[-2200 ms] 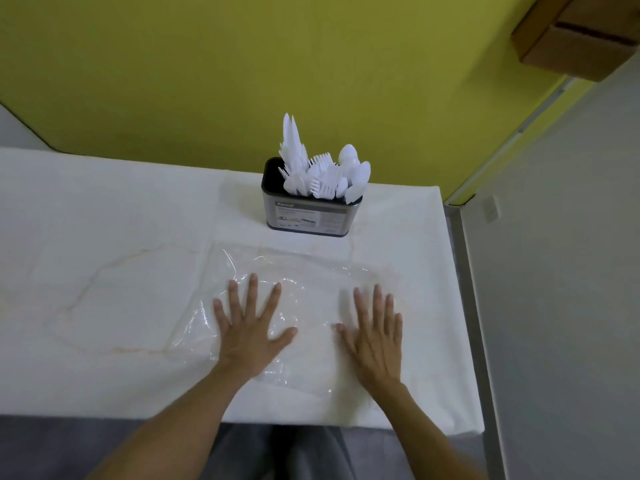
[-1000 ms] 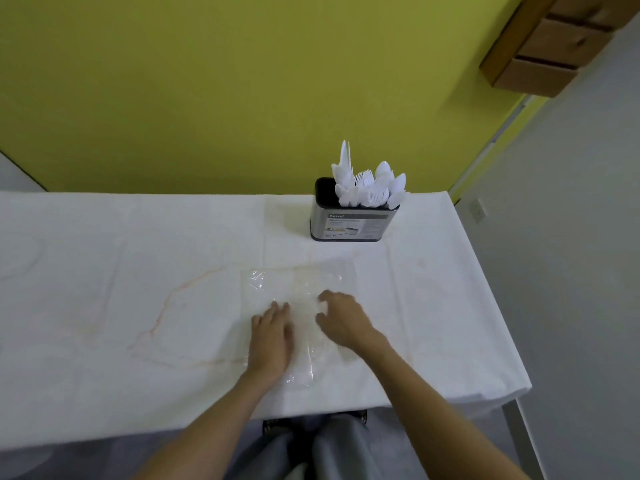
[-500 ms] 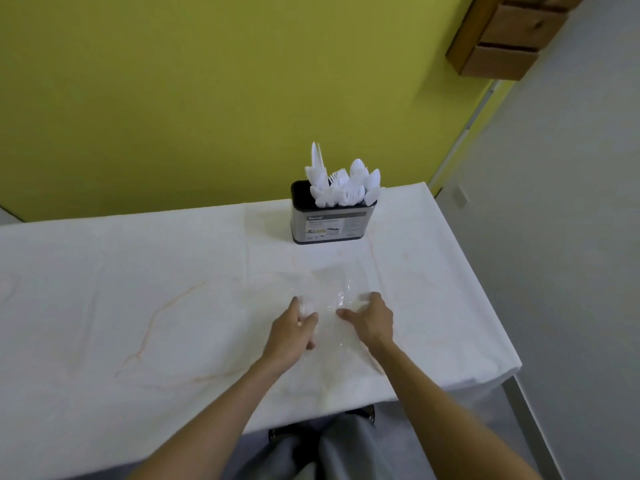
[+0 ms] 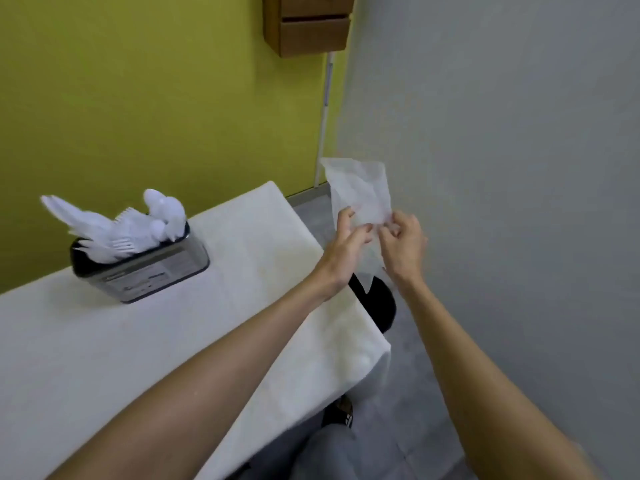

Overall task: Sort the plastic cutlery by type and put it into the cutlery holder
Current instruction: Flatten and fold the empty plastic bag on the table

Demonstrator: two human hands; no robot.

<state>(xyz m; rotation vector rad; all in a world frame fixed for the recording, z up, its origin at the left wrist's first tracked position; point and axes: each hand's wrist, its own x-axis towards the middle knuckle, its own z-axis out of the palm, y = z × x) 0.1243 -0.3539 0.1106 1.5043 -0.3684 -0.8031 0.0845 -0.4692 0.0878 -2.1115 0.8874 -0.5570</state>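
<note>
White plastic cutlery (image 4: 117, 223) stands bunched in the cutlery holder (image 4: 156, 268) at the middle left of the frame. Knife blades lean out to the left, fork tines show in the middle and spoon bowls sit to the right. Blur keeps me from telling how the compartments divide them. The holder is a dark-rimmed metal tin with a label on its front. It sits on the white-covered table (image 4: 104, 341), near the edge by the wall.

Right of centre, past the table's right edge and above the grey floor, my hands are raised close together. Both are clamped on a crumpled clear plastic bag (image 4: 360, 192). My left hand (image 4: 346, 247) grips its lower part from the left with curled fingers. My right hand (image 4: 403, 244) pinches it from the right between thumb and fingers. Most of the bag stands up above my fingers.

Below my hands, beside the table corner, is a black rounded object (image 4: 381, 306); I cannot tell what it is. A yellow-green wall (image 4: 156, 81) fills the upper left, a grey wall (image 4: 502, 133) the right. A wooden drawer box (image 4: 308, 26) hangs at top centre.
</note>
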